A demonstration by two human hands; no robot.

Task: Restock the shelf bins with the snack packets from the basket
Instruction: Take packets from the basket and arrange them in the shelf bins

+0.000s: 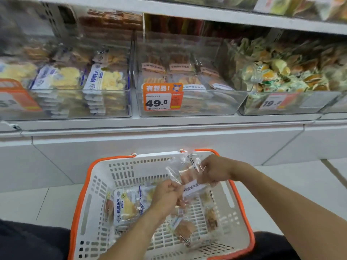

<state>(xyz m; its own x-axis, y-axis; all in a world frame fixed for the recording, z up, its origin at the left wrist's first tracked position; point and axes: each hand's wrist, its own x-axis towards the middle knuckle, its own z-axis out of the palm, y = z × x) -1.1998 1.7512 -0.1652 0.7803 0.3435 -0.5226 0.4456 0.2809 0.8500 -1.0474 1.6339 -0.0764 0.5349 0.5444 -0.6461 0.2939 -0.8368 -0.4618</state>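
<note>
Just above the white basket (120,171), both hands grasp 1 clear snack packet (185,173): the right hand (213,170) pinches its far end, the left hand (167,194) its near edge. More packets (125,205) lie inside the basket, below the shelf bins (189,102).

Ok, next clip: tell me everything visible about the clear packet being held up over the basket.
The clear plastic snack packet looks like crinkly transparent film holding pale brown, sausage-like pieces, with a white printed label strip across its lower end. It is tilted, raised above the white slotted plastic basket with orange rim and clear of the packets lying in it. The right hand grips its upper right edge and the left hand pinches its lower left corner. The print is too blurred to read.
</note>
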